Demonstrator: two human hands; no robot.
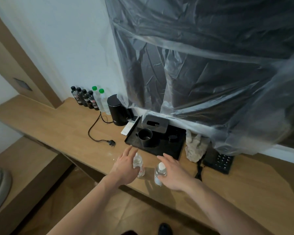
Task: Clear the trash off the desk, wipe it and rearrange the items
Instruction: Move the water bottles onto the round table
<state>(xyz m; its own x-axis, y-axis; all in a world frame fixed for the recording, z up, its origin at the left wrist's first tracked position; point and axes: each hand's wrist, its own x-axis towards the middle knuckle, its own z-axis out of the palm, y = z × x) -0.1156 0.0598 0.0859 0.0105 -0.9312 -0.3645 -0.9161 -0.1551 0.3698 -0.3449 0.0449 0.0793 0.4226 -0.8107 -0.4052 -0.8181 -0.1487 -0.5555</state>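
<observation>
Now both hands' spread fingers [131, 150] flank two clear plastic bottles [139, 165] on the wooden desk [58, 122].

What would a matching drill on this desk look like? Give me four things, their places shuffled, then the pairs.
Things:
1. mug
2. kettle
3. crumpled cloth
4. power plug

Places:
A. lying on bare desk left of the tray
B. on the black tray
C. right of the tray, by the phone
D. beside the row of bottles

Pairs: 1-B, 2-D, 3-C, 4-A
</observation>
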